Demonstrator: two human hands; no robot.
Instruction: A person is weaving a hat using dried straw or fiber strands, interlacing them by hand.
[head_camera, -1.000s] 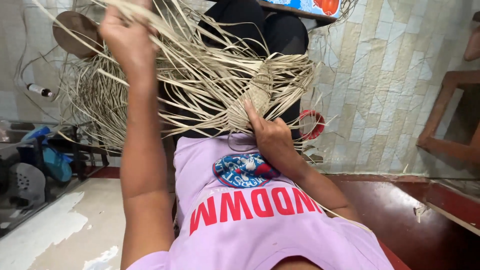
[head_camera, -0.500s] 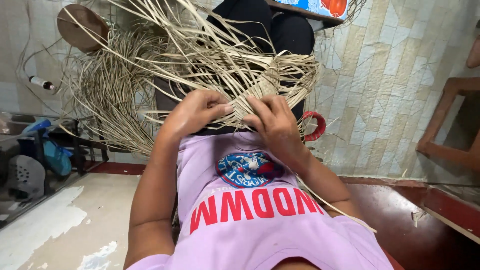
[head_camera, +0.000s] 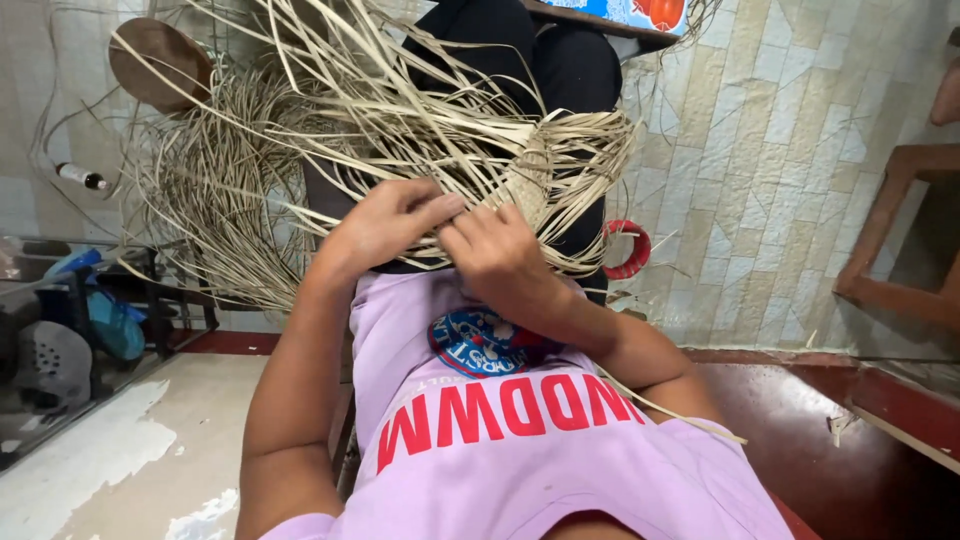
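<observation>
The dry straw strips (head_camera: 400, 130) are lying across your lap, and your left hand (head_camera: 385, 225) and right hand (head_camera: 500, 255) are both pinching them together to keep the woven part (head_camera: 525, 180) tight.

Left hand (head_camera: 385, 222) and right hand (head_camera: 497, 255) grip pale straw strips (head_camera: 420, 130) on the lap.

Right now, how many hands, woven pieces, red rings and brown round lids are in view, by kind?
Hands: 2, the left hand and the right hand, both on the woven straw piece
Woven straw piece: 1
Red ring: 1
Brown round lid: 1
Total: 5
</observation>
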